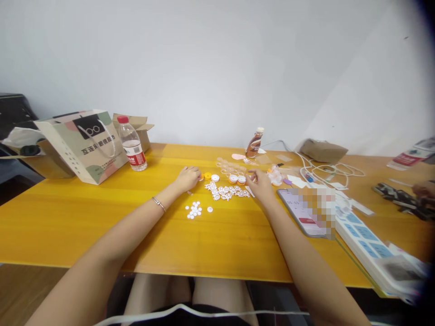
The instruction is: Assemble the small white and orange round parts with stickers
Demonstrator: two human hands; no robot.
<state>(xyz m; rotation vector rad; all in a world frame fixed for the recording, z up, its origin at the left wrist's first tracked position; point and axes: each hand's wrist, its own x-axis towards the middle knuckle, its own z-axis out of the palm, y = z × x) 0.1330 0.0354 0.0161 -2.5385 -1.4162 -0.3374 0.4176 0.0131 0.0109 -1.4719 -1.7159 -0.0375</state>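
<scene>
My left hand (189, 178) rests on the table with its fingers curled down at the left end of a row of small round pieces. An orange edge peeks out at its fingertips; the rest of what it grips is hidden. Beside it lie a yellow round piece (207, 175) and a white round piece (215, 178). My right hand (260, 184) has thumb and fingers apart, close to two white-topped orange round pieces (237, 179). White gear-like cut-out pieces (227, 192) lie between the hands. Nearer me is a cluster of small white discs (194, 210), with one disc (210, 209) apart.
Behind the row lies a clear plastic tray (231, 167). A brown drink bottle (254, 143) stands at the back. On the right are a phone (299, 213), a power strip (365, 242) and cables; on the left, a water bottle (133, 147) and a paper bag (86, 147).
</scene>
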